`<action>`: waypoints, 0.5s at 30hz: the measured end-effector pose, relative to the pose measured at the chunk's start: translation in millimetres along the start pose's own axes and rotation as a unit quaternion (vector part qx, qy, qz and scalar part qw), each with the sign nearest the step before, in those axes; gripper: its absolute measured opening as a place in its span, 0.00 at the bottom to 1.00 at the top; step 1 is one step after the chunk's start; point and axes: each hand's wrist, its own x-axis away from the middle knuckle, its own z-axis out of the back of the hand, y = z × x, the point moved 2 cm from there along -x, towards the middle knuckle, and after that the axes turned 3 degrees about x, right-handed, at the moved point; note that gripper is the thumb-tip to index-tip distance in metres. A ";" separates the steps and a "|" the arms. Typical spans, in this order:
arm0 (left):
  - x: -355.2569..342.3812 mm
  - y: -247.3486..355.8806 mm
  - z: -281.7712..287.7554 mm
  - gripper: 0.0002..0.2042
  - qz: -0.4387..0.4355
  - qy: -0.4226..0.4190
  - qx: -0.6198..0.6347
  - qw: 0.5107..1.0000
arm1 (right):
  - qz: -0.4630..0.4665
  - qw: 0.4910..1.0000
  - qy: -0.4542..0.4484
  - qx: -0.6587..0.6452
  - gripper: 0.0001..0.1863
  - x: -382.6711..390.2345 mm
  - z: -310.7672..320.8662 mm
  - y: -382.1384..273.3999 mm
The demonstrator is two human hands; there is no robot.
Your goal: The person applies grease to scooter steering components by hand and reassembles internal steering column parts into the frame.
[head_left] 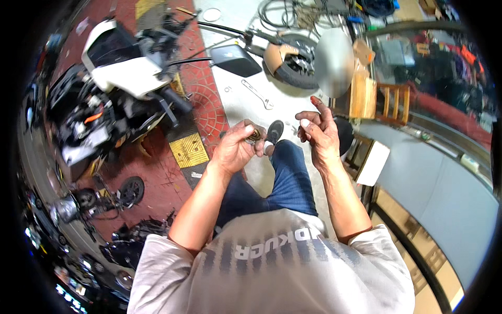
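Note:
In front of my body, my left hand (240, 145) is closed round a small ring-shaped metal part (253, 136), pinched between thumb and fingers. The fingers cover much of it, and its exact kind is too small to make out. To the right, apart from it, my right hand (320, 131) is raised. Its index finger is stretched out with a reddish tip, the other fingers are loosely bent, and nothing shows in it. Beyond both hands a silver wrench (257, 95) lies on the pale floor. Close to the wrench is a small ring (228, 89).
A partly stripped motorbike with white panels (128, 76) stands at left, its dark mirror (235, 60) reaching over the floor. A wheel (295, 63) and coiled cables (287, 14) lie ahead. Wooden furniture (362, 97) and a glass-fronted case (423, 63) are at right. Yellow tiles (188, 150) edge the floor.

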 end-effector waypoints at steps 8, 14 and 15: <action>132.4 97.2 -92.3 0.15 -0.121 0.082 -0.025 0.989 | 0.183 0.955 -0.195 0.128 0.41 81.5 -159.9 -126.3; 214.5 138.6 -103.9 0.17 -0.249 0.045 0.113 0.961 | 0.341 0.852 -0.286 0.277 0.41 111.2 -258.6 -121.5; 225.0 144.4 -109.9 0.17 -0.266 0.051 0.122 0.955 | 0.370 0.831 -0.299 0.288 0.41 111.2 -269.8 -119.1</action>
